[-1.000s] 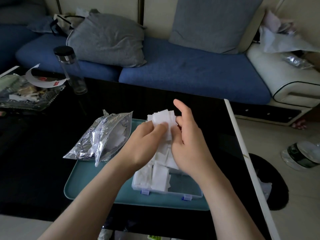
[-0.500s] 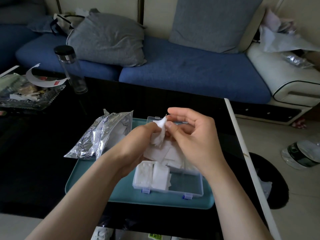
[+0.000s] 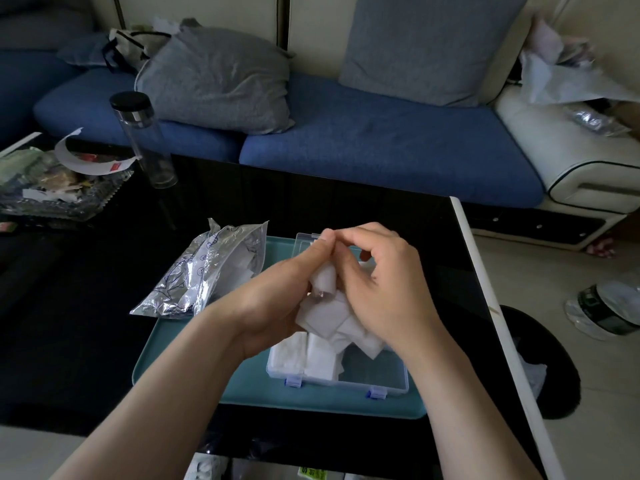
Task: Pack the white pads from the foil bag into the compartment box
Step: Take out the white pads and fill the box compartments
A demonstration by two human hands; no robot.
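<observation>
Both hands meet above the box [image 3: 372, 382], left hand [image 3: 277, 299] and right hand [image 3: 388, 289] each with curled grip pinching pads [image 3: 323, 315].

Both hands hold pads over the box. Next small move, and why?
Probably lower the white pads into the empty-looking near-right compartment of the compartment box: the left hand and right hand hold them just above it, and the near-left compartments already look full.

Crumpled white pads [image 3: 322, 318] held above clear compartment box [image 3: 375, 374], silver foil bag [image 3: 204, 271] lying beside it
</observation>
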